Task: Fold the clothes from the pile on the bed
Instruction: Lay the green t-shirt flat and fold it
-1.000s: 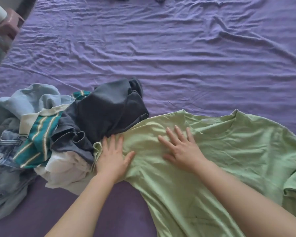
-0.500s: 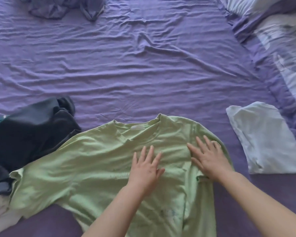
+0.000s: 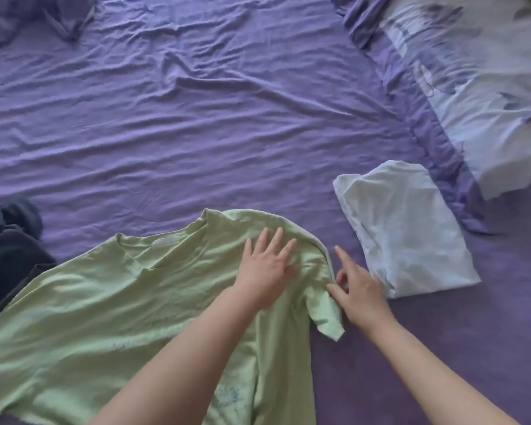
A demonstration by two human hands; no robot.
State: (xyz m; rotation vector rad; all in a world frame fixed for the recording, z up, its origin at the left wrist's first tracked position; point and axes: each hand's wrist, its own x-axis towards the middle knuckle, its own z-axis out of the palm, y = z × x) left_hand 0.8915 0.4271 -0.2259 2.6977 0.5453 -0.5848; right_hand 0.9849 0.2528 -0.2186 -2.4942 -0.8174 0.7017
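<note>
My left hand (image 3: 265,266) lies flat and spread on the green shirt (image 3: 111,305), palm down near its right shoulder, fingers splayed toward the collar; my right hand (image 3: 357,291) sits just off the shirt's right edge, thumb and a finger nipping the base of the short sleeve (image 3: 325,314), forefinger held out straight and touching nothing; the shirt itself lies spread on the purple sheet (image 3: 196,118), collar away from me, its left side reaching to the dark garment (image 3: 6,265) at the left edge of the frame, which I take to be part of the pile; a folded white piece (image 3: 405,234) lies just right of my right hand, apart from the shirt; a pillow (image 3: 478,87) sits far right, blurred. Risks, in my judgement: the sleeve is bunched and turned under, so a fold made now would trap a lump at the shoulder; the body shows long creases, which a fold would likely set in; the sheet beneath is heavily wrinkled and may drag with the cloth; pulling the sleeve outward could nudge the white piece, it being so near; the shirt's left part lies against the dark garment and may snag it when that side comes over. Writing: a pale patch, perhaps a label, shows inside the collar, unreadable; faint blue marks show on the shirt's lower front, seemingly print seen through the cloth, too blurred to read; no brand can be made out.
</note>
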